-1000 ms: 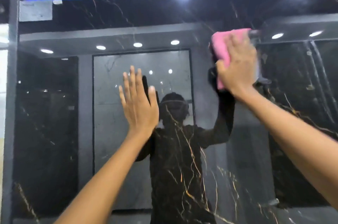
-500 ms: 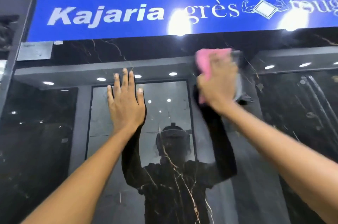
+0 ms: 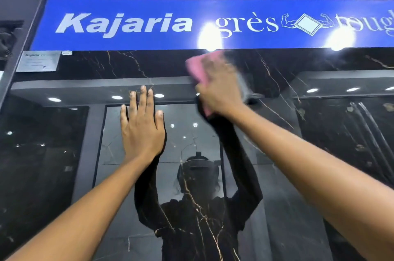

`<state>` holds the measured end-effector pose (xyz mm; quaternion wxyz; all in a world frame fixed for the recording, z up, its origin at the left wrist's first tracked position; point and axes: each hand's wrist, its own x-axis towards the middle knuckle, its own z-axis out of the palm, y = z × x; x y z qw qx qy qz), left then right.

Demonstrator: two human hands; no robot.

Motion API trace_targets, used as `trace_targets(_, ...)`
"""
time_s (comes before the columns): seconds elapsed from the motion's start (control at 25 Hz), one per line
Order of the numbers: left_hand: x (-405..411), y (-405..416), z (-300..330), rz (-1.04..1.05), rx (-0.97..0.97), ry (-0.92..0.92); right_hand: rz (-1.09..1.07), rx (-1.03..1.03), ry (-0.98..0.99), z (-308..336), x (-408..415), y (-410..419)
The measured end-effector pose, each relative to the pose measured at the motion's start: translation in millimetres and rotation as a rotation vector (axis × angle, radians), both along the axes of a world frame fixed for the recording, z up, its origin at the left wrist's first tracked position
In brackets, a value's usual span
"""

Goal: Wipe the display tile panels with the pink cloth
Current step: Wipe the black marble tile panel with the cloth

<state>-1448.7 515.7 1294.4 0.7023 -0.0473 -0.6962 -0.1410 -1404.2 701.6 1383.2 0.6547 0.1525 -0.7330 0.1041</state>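
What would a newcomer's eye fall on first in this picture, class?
First the bright blue sign with white lettering across the top. Just below it, the right hand presses a pink cloth to the glossy black gold-veined tile panel. The left hand lies flat on the panel, lower left.

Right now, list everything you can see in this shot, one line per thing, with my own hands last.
tile panel: one, glossy black with gold veins, filling the view.
sign: one, blue with white lettering, above the panel.
label: one, grey, panel's top left corner.
pink cloth: one, pink, near the panel's top edge.
left hand: one, flat on the panel, fingers straight.
right hand: one, pressing the cloth, motion-blurred.
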Motion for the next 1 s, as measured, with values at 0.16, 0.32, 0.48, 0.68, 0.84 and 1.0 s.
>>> trace_targets(0.16,2,2,0,-0.001,-0.012,-0.007,0.055,0.244,0.007,25,2,42)
trace_targets(0.32,2,4,0,-0.011,0.006,0.004,-0.063,-0.677,0.045,30,5,96)
trace_targets(0.48,2,1,0,-0.008,0.003,-0.013,0.111,0.143,-0.081,15,7,-17)
trace_targets(0.68,4,3,-1,-0.017,0.002,-0.025,0.191,0.087,-0.076,56,9,61)
trace_targets(0.84,5,4,1,-0.026,0.005,-0.012,-0.143,-0.337,0.048,13,-2,79)
trace_targets(1.0,8,5,-1,-0.035,0.025,-0.066,-0.055,0.661,0.051,-69,-13,34)
